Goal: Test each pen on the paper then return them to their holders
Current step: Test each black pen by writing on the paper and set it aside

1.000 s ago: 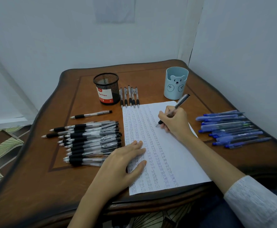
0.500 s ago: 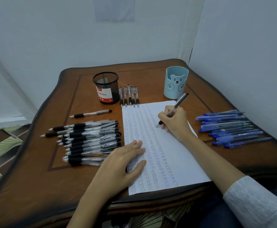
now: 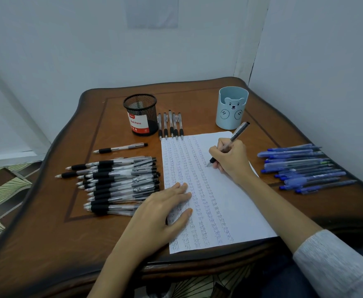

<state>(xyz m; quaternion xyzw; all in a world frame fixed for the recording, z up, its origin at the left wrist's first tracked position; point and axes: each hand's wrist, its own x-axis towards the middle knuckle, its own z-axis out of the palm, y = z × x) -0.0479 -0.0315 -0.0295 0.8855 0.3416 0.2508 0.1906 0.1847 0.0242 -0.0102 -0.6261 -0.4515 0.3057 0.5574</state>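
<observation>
One mesh holder [image 3: 140,115], one bear holder [image 3: 232,108], one paper [image 3: 219,201], five aligned pens [image 3: 171,123], one lone pen [image 3: 120,148]

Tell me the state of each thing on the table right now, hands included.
right hand, gripping a pen, tip on the paper.
left hand, flat, pressing the paper's left edge.
paper, lying flat, mostly covered in writing.
mesh holder, upright, no pens sticking out.
bear cup, upright, no pens sticking out.
black pens, piled lying left of the paper.
blue pens, piled lying right of the paper.

writing [image 3: 182,160] on paper [image 3: 238,211] illegible, sleeve [image 3: 337,265] cropped
</observation>
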